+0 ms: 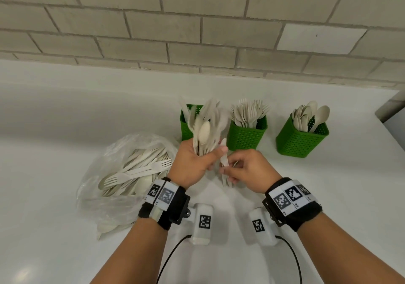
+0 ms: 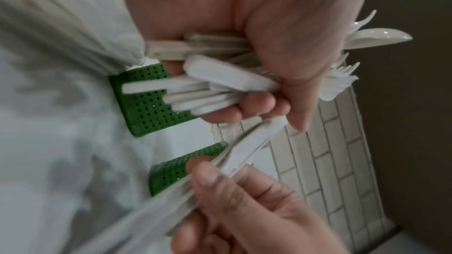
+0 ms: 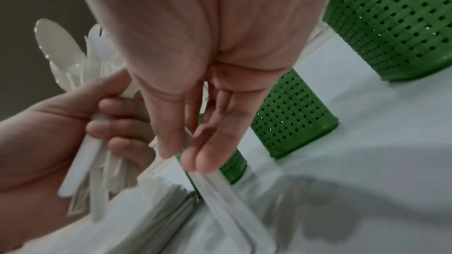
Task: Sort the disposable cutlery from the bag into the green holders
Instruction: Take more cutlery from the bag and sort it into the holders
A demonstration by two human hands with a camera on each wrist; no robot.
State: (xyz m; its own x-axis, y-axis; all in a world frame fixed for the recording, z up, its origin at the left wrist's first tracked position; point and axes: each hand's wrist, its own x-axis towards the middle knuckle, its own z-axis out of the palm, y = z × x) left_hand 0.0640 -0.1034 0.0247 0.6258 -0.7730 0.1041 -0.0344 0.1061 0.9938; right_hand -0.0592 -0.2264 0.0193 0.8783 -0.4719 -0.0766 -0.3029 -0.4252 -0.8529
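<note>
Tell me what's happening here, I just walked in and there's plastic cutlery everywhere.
A person is sorting disposable cutlery at a white counter. Their left hand grips a mixed bunch of cutlery, while the right hand pinches a few pieces beside that bunch. More cutlery lies in the clear bag to the left. Behind stand three green holders: the left holder is partly hidden by the bunch, the middle holder has forks, and the right holder has spoons.

Black wrist straps (image 1: 173,204) carry white marker tags, white camera boxes (image 1: 202,223) and black cables.
</note>
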